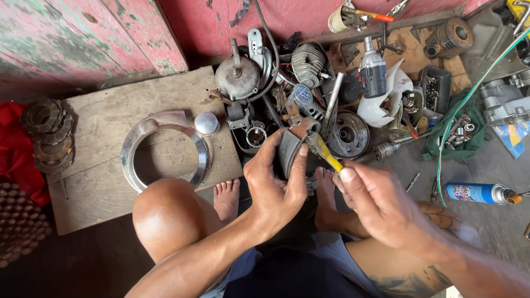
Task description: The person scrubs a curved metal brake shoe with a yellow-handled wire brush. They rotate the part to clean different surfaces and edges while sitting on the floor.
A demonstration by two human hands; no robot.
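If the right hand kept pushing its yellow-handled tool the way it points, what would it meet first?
The right hand aims the yellow-handled tool up-left; its tip already seems to meet the curved metal part in the left hand, though depth is unclear.

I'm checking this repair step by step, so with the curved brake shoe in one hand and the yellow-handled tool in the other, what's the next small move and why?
Probably ease the yellow-handled tool a little further along the upper end of the brake shoe. Its tip already sits there, the left hand has a firm grip on the shoe, and the right hand holds the tool by its handle.

Yellow-handled tool (327, 155), dark grey brake shoe (289, 150) — chrome ring (165, 149), blue spray can (479, 193).
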